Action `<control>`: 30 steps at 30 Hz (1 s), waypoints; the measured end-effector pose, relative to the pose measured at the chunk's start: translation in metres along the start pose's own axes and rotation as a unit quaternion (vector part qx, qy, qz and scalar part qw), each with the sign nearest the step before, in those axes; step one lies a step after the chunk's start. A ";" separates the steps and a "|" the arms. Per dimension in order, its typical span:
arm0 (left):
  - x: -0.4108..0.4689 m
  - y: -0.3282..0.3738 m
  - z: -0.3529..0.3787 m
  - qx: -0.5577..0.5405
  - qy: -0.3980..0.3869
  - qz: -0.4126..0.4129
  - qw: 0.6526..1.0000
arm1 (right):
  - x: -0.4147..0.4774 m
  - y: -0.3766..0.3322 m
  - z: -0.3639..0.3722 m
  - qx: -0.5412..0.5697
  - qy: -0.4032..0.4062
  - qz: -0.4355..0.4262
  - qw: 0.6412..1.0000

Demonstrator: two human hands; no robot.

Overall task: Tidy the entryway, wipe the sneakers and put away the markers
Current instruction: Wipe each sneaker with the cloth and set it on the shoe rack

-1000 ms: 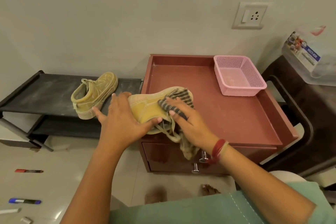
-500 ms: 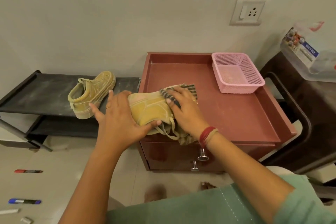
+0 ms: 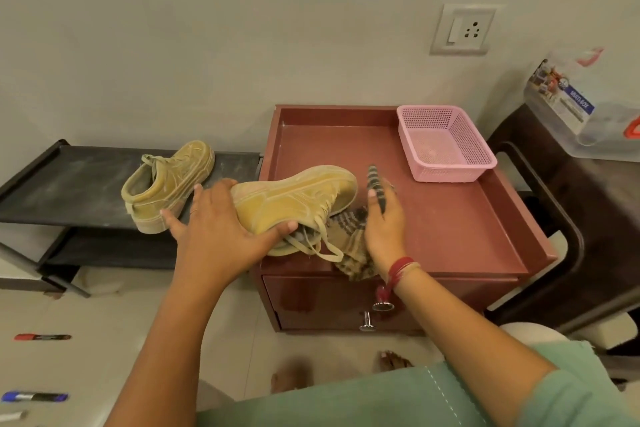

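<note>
Head view shows the wiping step in progress. My left hand (image 3: 221, 229) grips the sneaker (image 3: 294, 198) at its heel end, fingers over the upper and thumb under the sole. The sneaker lies tilted at the front left corner of the cabinet (image 3: 450, 218), toe pointing inward and laces hanging loose. My right hand (image 3: 384, 225) holds the cloth (image 3: 349, 236) just beside the toe. Part of the cloth is blurred, and part drapes over the cabinet's front edge.

Procedure, as I judge it:
1. Brace the heel firmly, since the sneaker overhangs the edge and could slip off.
2. Bunch the cloth into the palm so no loose end snags the laces.
3. Wipe from toe to heel in long strokes, then turn the sneaker to reach the sole rim.
4. Set it beside the second sneaker (image 3: 166, 184) on the rack (image 3: 69, 184).

Outstanding: the red marker (image 3: 43, 337) and blue marker (image 3: 34, 397) lie on the floor, well apart from the basket (image 3: 450, 172) on the cabinet.
</note>
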State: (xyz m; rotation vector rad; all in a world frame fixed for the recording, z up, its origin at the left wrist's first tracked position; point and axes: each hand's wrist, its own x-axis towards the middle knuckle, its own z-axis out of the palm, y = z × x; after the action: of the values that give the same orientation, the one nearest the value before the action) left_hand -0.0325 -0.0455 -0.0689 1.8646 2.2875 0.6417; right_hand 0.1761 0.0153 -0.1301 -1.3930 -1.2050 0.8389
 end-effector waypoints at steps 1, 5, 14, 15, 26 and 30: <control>0.001 0.000 0.000 -0.005 -0.003 -0.002 1.000 | -0.005 -0.001 0.004 -0.010 -0.058 -0.041 0.997; 0.003 0.000 -0.001 -0.032 -0.009 -0.010 0.999 | 0.000 0.016 0.012 -0.017 -0.101 -0.030 0.994; 0.006 0.000 -0.001 -0.095 -0.017 -0.036 0.995 | 0.009 0.019 0.012 0.032 -0.079 0.039 0.996; 0.006 0.000 -0.002 -0.108 -0.018 -0.044 0.993 | 0.007 0.017 0.013 0.027 -0.084 0.029 0.996; 0.008 0.001 0.003 -0.114 -0.007 -0.063 0.991 | 0.015 -0.025 -0.011 0.041 -0.005 -0.035 0.999; 0.007 0.002 0.002 -0.124 -0.018 -0.038 0.991 | -0.037 -0.051 0.015 -0.040 -0.227 -0.158 0.960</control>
State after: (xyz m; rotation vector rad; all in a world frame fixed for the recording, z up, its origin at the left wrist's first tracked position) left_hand -0.0317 -0.0375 -0.0688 1.6535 2.1313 0.8311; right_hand 0.1416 -0.0194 -0.0885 -1.0548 -1.7778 0.9135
